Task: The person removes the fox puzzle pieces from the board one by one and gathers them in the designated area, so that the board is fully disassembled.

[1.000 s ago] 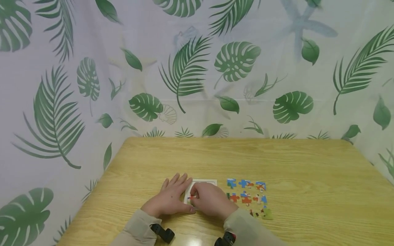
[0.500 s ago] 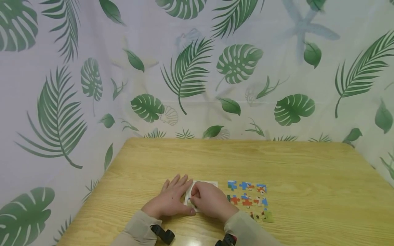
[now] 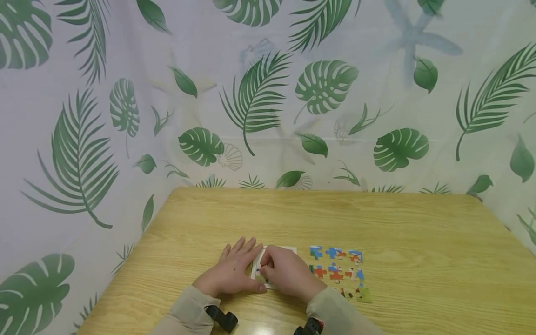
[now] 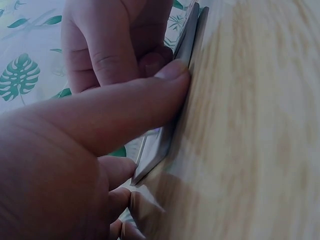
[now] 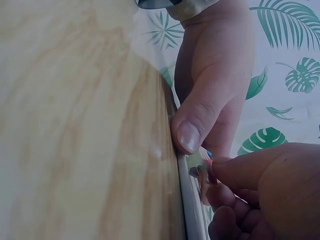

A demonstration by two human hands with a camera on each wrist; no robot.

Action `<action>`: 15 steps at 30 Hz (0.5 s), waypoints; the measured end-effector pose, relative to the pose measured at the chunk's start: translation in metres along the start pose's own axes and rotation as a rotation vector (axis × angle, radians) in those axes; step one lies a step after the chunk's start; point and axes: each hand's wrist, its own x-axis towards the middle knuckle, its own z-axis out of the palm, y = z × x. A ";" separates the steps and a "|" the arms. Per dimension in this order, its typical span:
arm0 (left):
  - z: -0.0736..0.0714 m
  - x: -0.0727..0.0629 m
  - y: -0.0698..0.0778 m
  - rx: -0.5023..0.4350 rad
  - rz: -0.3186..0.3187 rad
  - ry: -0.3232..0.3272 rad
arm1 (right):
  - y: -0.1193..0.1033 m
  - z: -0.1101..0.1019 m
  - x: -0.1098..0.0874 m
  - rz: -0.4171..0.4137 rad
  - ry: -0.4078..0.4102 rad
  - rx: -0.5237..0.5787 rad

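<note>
A shallow white-rimmed puzzle tray (image 3: 291,249) lies on the wooden table, mostly covered by the hands. My left hand (image 3: 234,271) rests along its left side with fingers spread and straight. In the left wrist view the left thumb (image 4: 135,105) touches the near edge of the tray's rim (image 4: 156,150). Over the tray, my right hand (image 3: 289,271) pinches a small puzzle piece (image 5: 210,172) between thumb and curled fingers. That piece, partly red, stands tilted up from the tray surface in the right wrist view. Much of it is hidden.
Right of the tray, several loose puzzle pieces (image 3: 335,273) lie in rough rows, blue, red and green; the right forearm partly covers the nearest ones. A leaf-printed curtain (image 3: 268,93) hangs behind the wooden table (image 3: 418,242).
The right hand still pinches the piece over the tray, with only a slight shift of its fingers. The left hand stays in place. The head view has tilted a little.
</note>
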 end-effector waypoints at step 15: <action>0.000 0.000 0.001 -0.004 0.005 0.004 | -0.001 0.000 -0.001 -0.020 0.019 0.012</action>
